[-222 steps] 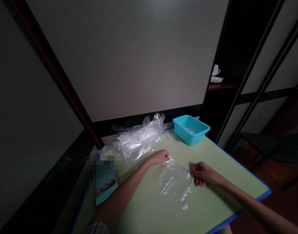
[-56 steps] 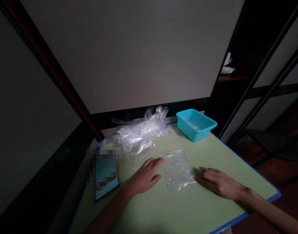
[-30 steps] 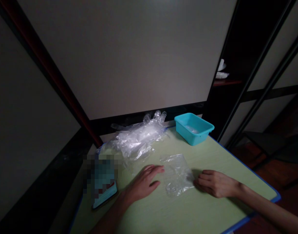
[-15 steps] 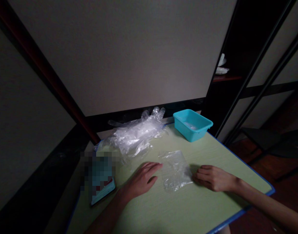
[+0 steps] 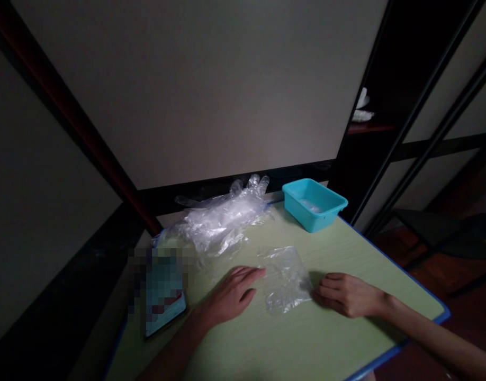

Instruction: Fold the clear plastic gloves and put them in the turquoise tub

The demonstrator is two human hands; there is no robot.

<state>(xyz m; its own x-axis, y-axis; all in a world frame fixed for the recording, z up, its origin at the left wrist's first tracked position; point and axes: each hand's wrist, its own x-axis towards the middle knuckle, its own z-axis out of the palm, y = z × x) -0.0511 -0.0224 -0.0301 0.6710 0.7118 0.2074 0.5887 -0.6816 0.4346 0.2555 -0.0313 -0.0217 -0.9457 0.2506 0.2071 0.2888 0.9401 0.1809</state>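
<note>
A thin, clear plastic glove [image 5: 286, 283], folded into a rough square, lies flat on the table between my hands. My left hand [image 5: 237, 296] rests palm down at its left side, fingers stretched out, with the fingertips at the plastic's edge. On the other side, my right hand [image 5: 346, 295] has curled fingers, their tips closed at the glove's lower right edge; the thumb is hidden. Behind my left hand is a loose heap of clear disposable gloves [image 5: 223, 217], some glove fingers sticking up at the back.
A turquoise plastic basin [image 5: 312, 217] stands at the table's far right corner with some clear plastic inside. A phone or tablet-like device [image 5: 165, 309], partly blurred out, is at the left. The light green table [image 5: 243, 352] has a blue edge and meets a wardrobe panel [image 5: 235, 95].
Both hands and the folded glove stay nearly in place. The view has shifted very slightly.
</note>
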